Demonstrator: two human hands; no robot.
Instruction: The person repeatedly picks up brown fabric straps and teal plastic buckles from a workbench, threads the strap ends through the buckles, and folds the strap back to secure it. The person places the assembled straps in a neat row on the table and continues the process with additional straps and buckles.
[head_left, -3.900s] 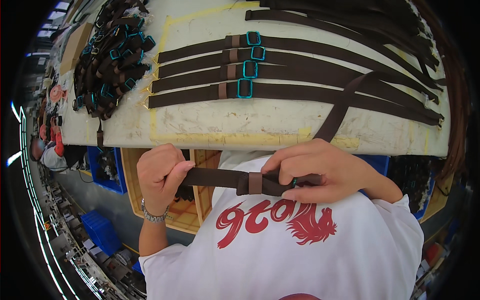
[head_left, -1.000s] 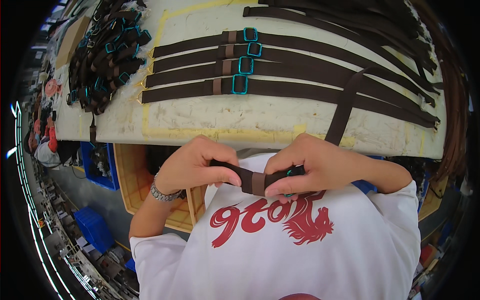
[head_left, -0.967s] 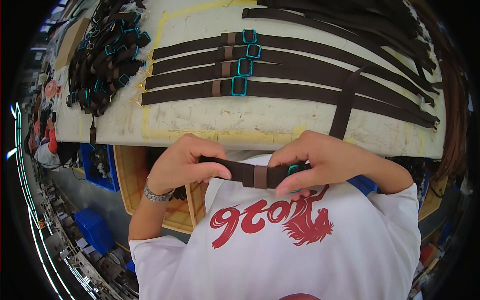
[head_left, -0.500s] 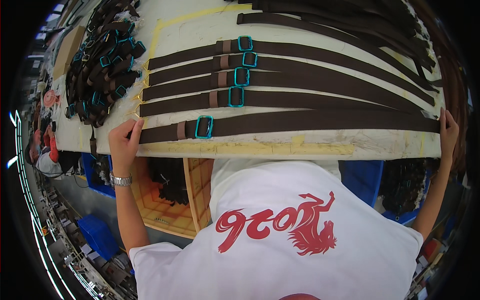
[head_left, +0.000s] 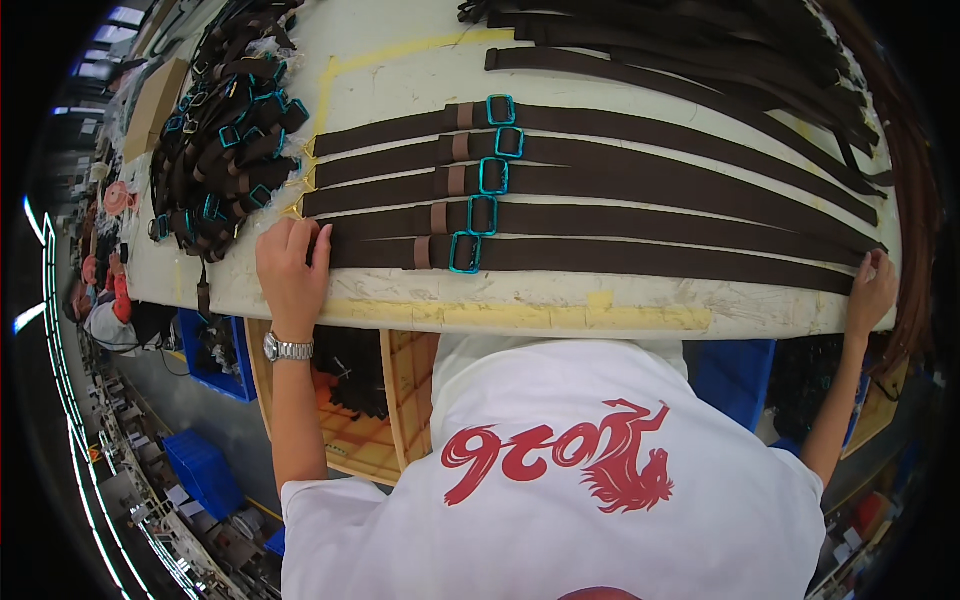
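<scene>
Several dark brown webbing straps [head_left: 620, 177] lie side by side across the table, each with a blue-edged buckle [head_left: 510, 142] and a lighter brown loop. The nearest strap [head_left: 640, 258] runs close below the others, its buckle [head_left: 454, 253] lying left of the middle. At its left end my left hand [head_left: 290, 272] is closed, fingers curled over the strap ends and the thumb beside them. That strap's left tip is hidden under the hand. My right hand [head_left: 872, 292] pinches its right end near the table's right edge. Gold-coloured end hooks [head_left: 308, 178] show on straps farther back.
A tangled heap of buckled straps [head_left: 225, 130] covers the table's left side. More straps [head_left: 690, 85] lie at the far right. Yellow tape [head_left: 520, 316] runs along the front edge of the table [head_left: 400, 75]. Below are a wooden crate [head_left: 408, 385] and blue bins [head_left: 205, 470].
The nearest strap has moved away from the table's front edge, up against the row. Both hands moved with it, and my left hand now curls over the strap ends.
</scene>
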